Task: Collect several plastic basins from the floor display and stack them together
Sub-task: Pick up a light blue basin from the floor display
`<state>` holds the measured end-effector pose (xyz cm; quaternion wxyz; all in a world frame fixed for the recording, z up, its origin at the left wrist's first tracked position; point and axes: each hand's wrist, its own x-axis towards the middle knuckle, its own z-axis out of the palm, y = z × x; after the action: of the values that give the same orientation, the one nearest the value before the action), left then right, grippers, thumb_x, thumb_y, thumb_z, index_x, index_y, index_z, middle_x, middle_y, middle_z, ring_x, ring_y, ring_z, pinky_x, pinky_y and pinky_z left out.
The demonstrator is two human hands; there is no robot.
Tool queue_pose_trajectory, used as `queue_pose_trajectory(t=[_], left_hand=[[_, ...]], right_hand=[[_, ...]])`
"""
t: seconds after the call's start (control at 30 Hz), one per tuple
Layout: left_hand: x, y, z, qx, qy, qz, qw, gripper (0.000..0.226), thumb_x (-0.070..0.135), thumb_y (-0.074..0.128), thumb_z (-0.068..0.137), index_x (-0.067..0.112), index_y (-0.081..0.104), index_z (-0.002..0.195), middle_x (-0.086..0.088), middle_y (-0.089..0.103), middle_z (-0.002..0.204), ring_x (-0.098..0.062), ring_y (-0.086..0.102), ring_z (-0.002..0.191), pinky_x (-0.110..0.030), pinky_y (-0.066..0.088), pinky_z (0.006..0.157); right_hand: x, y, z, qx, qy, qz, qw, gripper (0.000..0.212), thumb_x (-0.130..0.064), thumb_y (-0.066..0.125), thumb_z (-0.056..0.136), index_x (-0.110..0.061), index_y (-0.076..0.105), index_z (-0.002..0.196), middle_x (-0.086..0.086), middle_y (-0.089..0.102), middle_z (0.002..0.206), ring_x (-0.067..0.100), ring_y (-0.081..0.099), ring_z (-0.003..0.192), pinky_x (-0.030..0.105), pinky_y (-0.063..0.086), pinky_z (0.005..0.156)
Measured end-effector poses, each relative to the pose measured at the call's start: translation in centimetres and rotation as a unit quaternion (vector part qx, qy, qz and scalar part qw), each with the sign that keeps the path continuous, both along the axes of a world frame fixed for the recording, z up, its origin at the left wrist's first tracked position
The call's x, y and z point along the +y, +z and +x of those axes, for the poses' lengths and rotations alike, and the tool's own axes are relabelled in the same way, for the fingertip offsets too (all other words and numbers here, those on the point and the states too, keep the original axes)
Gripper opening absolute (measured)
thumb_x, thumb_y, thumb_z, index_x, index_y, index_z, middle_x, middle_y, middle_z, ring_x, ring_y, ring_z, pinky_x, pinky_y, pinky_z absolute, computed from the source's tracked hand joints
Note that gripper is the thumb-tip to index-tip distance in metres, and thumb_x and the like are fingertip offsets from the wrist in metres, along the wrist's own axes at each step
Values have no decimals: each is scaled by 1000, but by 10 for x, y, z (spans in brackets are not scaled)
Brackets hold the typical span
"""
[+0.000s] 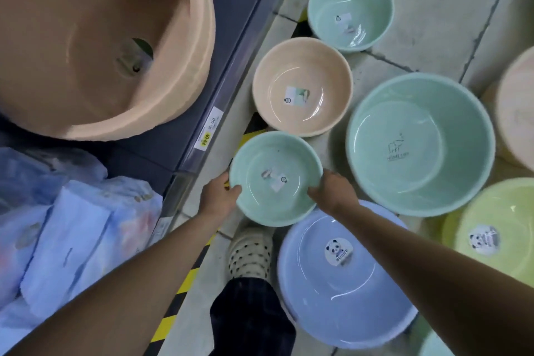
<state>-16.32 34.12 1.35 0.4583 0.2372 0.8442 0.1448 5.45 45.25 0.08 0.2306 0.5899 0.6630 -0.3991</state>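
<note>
The small green basin is held low over the floor, just beside the shelf edge. It is gripped at its near-left rim by the left hand and at its near-right rim by the right hand. The fingers are curled round the rim, with a thumb hooked inside on each side and the rest hidden beneath. Whether the basin is clear of the floor cannot be told, though its near edge overlaps the blue basin and a shoe.

Just beyond it lies the peach basin, almost touching, with a large green basin to the right.

The glossy rim is held only at two narrow points, so a slip is likely if the basin is tipped or swung quickly. Its near edge could be caught on the blue basin's rim and the hold jolted loose. A stack would probably be left rocking if a wider basin were set into this small one. The peach basin could also be knocked along the floor by a careless forward move.
</note>
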Motion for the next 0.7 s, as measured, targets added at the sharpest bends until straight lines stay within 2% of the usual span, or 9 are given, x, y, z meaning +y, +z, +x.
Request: queue_pose_trajectory(t=[0.13,0.23,0.33,0.4,0.47,0.53,0.6,0.7], left_hand=[[3,-24,-2,19,14,0,1000,43,11,60,88,20,62,129,-4,70,109,-23,62,97,-28,47,79],[6,-29,-6,26,18,-23,999,27,11,63,85,16,62,112,-5,69,100,-27,64,90,-36,56,76],[6,-15,-10,50,16,-26,998,19,11,65,82,14,52,96,-2,61,84,-29,61,80,-38,54,67],[5,7,-11,58,11,-22,998,18,12,64,84,12,50,95,-1,59,82,-29,61,79,-41,53,68],[6,31,-9,62,11,-18,998,13,14,61,87,12,51,94,-2,60,82,-30,61,78,-42,53,68],[14,61,-5,62,7,-16,998,8,16,57,88,15,50,91,-3,61,81,-29,62,76,-44,55,68],[35,98,-1,52,-9,-1,999,7,16,56,89,17,49,91,-3,62,83,-29,63,77,-46,56,70],[82,163,7,30,-52,26,998,16,14,55,92,16,56,107,-2,65,92,-28,64,86,-42,56,74]], right_hand=[[-1,-18,-8,-19,-26,-20,999,45,-35,61,89,-6,52,121,18,66,118,37,62,109,37,49,85],[-4,-23,-13,-12,-81,-44,996,44,-30,64,89,-4,50,122,20,63,121,37,60,113,36,47,87],[-10,-7,-15,10,-121,-64,991,43,-27,64,89,-3,51,122,20,63,120,37,58,113,35,45,86],[-18,16,-16,40,-155,-66,985,38,-22,60,88,-2,51,120,20,63,116,39,58,111,36,47,86],[-25,45,-14,79,-207,-79,972,37,-20,55,86,-3,49,118,21,60,114,41,58,108,47,54,85],[-22,82,-10,116,-267,-100,951,37,-14,51,88,-6,44,122,17,54,114,39,60,104,54,60,73],[-6,124,-2,131,-297,-113,939,35,-8,48,93,-7,39,127,13,51,113,34,60,98,49,61,69],[26,182,15,122,-293,-83,945,22,-10,48,94,-9,37,114,15,55,102,32,59,85,44,59,71]])
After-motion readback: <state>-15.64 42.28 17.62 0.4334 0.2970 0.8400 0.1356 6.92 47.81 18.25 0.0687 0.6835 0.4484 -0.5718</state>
